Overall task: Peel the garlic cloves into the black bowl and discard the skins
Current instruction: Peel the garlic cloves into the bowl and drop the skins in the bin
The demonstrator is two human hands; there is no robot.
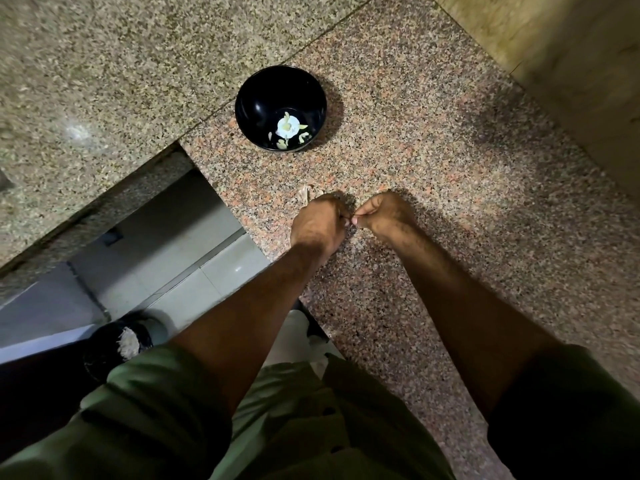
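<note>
The black bowl (254,98) stands on the speckled granite counter (433,140), with several pale peeled garlic cloves (287,128) at its bottom. Nearer to me, my left hand (320,225) and my right hand (384,216) meet over the counter, fingers curled. Between their fingertips they pinch a small garlic clove (351,220), mostly hidden by the fingers. A scrap of dry garlic skin (306,195) lies on the counter just beyond my left hand.
The counter's edge runs diagonally at my left, with a tiled floor (194,271) below. A dark bin (114,344) holding pale skins stands on the floor at lower left. A beige wall (571,64) rises at the far right.
</note>
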